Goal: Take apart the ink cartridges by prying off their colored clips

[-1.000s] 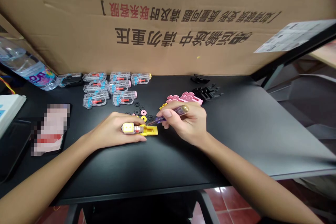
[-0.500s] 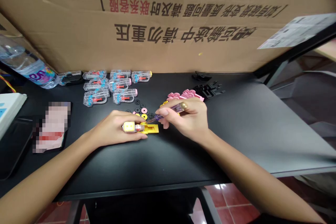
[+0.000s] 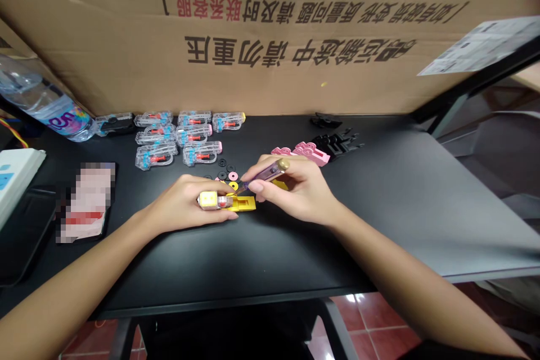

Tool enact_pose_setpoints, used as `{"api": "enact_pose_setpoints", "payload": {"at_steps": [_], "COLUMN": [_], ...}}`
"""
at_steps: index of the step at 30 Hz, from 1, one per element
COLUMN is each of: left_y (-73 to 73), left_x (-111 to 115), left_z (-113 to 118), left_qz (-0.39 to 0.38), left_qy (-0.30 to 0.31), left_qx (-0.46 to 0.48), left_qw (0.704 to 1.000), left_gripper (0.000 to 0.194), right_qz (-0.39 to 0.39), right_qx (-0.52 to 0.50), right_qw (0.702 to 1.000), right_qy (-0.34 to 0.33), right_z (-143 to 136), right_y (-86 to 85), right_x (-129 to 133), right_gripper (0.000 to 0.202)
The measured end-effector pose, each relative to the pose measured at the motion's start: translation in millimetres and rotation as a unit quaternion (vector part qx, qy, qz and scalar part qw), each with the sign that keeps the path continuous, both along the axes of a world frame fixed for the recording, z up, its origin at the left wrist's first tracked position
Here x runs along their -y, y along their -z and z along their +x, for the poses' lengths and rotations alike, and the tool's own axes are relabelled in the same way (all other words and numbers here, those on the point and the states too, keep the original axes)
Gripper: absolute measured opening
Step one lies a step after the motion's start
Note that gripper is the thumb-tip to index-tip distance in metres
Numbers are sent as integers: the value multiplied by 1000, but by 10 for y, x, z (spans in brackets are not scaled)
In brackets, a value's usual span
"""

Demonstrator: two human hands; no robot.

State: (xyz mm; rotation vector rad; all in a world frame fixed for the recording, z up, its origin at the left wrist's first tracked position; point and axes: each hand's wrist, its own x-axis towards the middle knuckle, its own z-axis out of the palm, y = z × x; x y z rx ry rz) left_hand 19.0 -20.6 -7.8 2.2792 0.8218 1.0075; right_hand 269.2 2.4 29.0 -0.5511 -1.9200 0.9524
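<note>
My left hand (image 3: 181, 205) grips a small yellow toy part (image 3: 247, 203) with a clear and yellow end, low over the black table. In my right hand (image 3: 299, 188) is a screwdriver (image 3: 265, 174) with a see-through purple handle and a brass-coloured cap. Its thin shaft slants down left to the yellow part, near my left fingertips; the exact tip contact is too small to tell. Small black, pink and yellow rings (image 3: 233, 176) lie just behind the part. Pink pieces (image 3: 312, 153) and black pieces (image 3: 337, 145) sit behind my right hand.
Several clear toy water guns (image 3: 157, 156) stand in rows at the back left. Further left are a bottle (image 3: 70, 118), a phone (image 3: 90, 197) and a white box (image 3: 17, 171). A large cardboard sheet (image 3: 253, 87) rises behind the table (image 3: 202, 275).
The screwdriver and my right hand have shifted slightly left, with the handle tilted more upright. My left hand keeps its hold on the yellow part. The whole view has moved a little.
</note>
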Motion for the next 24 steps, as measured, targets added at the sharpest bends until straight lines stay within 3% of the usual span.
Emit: {"api": "enact_pose_setpoints", "payload": {"at_steps": [3,6,13,19,24], "left_y": [4,5,5,-18,-82], "left_x": [-2,-3,-12,-31,-48], "left_z": [-4,-8,-24,-44,-61], "left_qz": [-6,-11,3,23,78], "left_qy": [0,4,-5,-11,-19], "left_qx": [-1,-1,-7,-10,-26], "left_qw": [1000,1000,1000,1000,996], "left_gripper": [36,35,36,34,32], "right_qz": [88,140,132,119,145], "right_qx": [1,-2,-46,-26,-15], "right_qw": [993,985,985,992,989], "right_qy": [73,103,102,26,36], "right_z": [-11,-33,-42,-31,-37], "right_y": [50,99,53,45,68], "right_x": [-1,8,9,32,36], "right_gripper": [13,16,16,10,7]}}
